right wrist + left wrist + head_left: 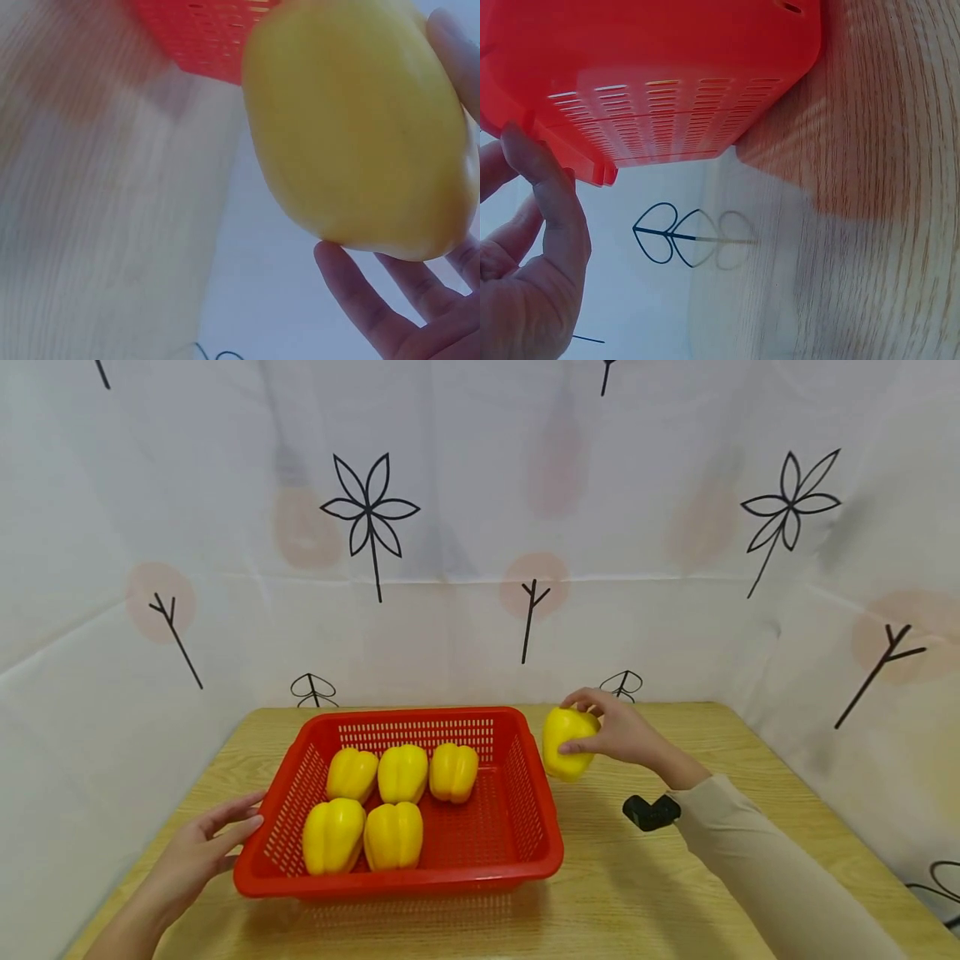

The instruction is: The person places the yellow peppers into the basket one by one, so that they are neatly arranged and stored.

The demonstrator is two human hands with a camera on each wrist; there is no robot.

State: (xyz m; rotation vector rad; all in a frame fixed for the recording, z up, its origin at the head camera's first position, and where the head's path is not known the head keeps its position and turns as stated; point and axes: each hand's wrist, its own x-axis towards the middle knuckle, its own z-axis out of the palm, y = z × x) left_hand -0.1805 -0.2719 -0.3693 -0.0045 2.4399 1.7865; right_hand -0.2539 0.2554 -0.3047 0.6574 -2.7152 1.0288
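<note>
My right hand (611,727) holds a yellow bell pepper (564,743) just beyond the right rim of a red plastic basket (442,883). In the right wrist view the fingers and thumb lie around that pepper (360,135), which hangs above the table. Several more yellow bell peppers (402,774) sit in the basket, mostly towards its left and middle, in a back and a front row. At the basket's left side, my left hand (191,852) touches the rim with relaxed fingers. The left wrist view has these fingers (559,217) against the rim's outside.
The basket stands on a light wooden table (645,893). A black object (651,812) shows by the right cuff. White cloth (465,643) printed with plants surrounds the table at the back and sides. Dark cable (937,887) curls at the far right.
</note>
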